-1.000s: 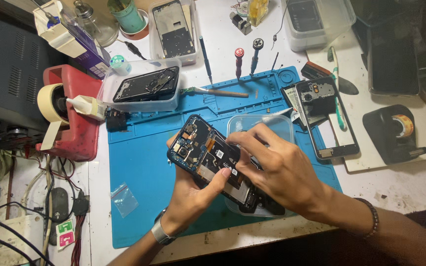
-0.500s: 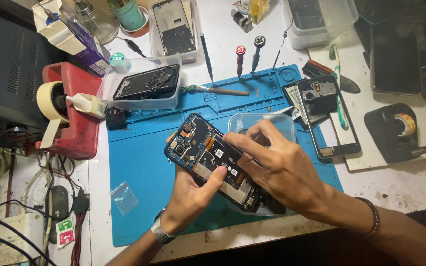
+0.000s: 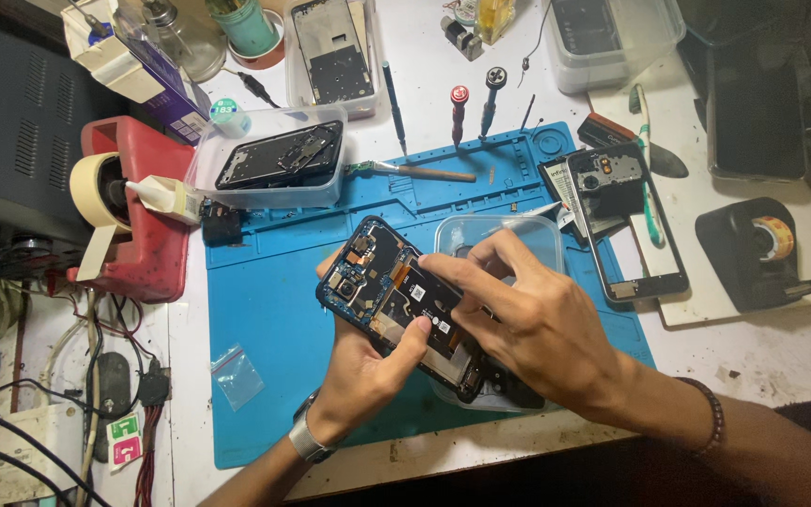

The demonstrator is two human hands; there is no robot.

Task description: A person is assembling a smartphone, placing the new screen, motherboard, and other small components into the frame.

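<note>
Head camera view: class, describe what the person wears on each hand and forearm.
Both forearms are bare, with no sleeves and no gloves. The left hand has a silver metal-link watch band at the wrist. The right hand has a dark beaded bracelet at the wrist. No rings show on the fingers.

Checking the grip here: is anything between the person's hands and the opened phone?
Nothing visible. The left hand holds the opened phone from below, thumb on its circuitry, and the right hand rests its fingers directly on it.

Two screwdrivers (image 3: pixel 473 108) stand on the blue mat (image 3: pixel 265 319); a red tape dispenser (image 3: pixel 138 211) sits left, a black one (image 3: pixel 753 253) right.
</note>
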